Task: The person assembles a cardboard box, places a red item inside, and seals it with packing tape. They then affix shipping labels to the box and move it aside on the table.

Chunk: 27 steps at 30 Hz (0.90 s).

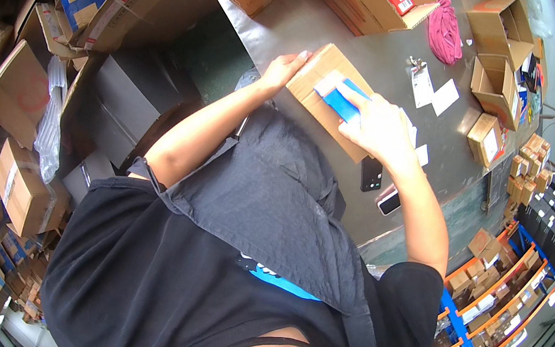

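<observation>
A brown cardboard box lies at the near edge of the grey tabletop, turned at a slant. My left hand rests at the box's left end with its fingertips on the upper corner. Over the box's top face, my right hand is closed around a flat blue object, whose exact kind I cannot tell. A pale patch, perhaps a label, shows at the blue object's left end. Just below the box lie a black phone and a second, pink-edged phone.
Open cartons holding red boxes stand at the table's far side. A pink cloth, a clipboard with papers and a small carton sit to the right. Large cartons crowd the left.
</observation>
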Available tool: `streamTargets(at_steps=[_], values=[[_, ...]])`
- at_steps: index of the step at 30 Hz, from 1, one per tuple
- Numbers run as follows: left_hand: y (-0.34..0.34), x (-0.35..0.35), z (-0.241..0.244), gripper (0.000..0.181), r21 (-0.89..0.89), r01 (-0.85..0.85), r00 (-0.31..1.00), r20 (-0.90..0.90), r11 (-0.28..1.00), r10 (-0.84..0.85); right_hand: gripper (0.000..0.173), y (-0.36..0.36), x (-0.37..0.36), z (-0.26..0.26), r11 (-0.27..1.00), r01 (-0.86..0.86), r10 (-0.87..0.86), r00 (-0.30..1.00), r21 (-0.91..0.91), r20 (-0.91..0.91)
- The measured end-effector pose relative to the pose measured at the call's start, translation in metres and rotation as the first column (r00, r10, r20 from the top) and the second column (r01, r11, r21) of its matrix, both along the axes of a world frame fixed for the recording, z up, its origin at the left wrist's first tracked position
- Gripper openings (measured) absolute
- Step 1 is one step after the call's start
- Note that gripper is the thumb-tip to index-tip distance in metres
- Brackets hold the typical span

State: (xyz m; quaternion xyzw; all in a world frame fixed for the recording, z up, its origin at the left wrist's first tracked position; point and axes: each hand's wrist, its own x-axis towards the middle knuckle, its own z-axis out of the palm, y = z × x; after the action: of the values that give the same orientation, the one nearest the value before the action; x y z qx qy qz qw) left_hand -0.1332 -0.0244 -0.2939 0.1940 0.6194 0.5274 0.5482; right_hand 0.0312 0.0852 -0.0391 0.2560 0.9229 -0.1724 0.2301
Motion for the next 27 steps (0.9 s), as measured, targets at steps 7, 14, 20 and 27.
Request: streamTargets(at_steps=[7, 14, 20, 27], values=[[0.030, -0.008, 0.108, 0.094, -0.447, 0.300, 0.912, -0.124, 0.843, -0.391, 0.057, 0.003, -0.003, -0.014, 0.995, -0.090, 0.088, 0.995, 0.042, 0.043], [0.026, 0.007, 0.084, 0.083, -0.369, 0.183, 0.875, -0.362, 0.911, -0.322, 0.049, 0.010, 0.026, -0.005, 0.996, -0.083, 0.083, 0.996, -0.025, 0.009], [0.027, 0.010, 0.096, 0.083, -0.409, 0.156, 0.860, -0.392, 0.899, -0.327, 0.052, 0.018, 0.171, 0.013, 0.997, 0.038, -0.054, 0.963, 0.066, 0.263], [0.027, 0.008, 0.052, 0.094, -0.366, 0.135, 0.851, -0.433, 0.921, -0.297, 0.043, 0.020, 0.154, -0.097, 0.998, 0.029, -0.045, 0.950, 0.057, 0.308]])
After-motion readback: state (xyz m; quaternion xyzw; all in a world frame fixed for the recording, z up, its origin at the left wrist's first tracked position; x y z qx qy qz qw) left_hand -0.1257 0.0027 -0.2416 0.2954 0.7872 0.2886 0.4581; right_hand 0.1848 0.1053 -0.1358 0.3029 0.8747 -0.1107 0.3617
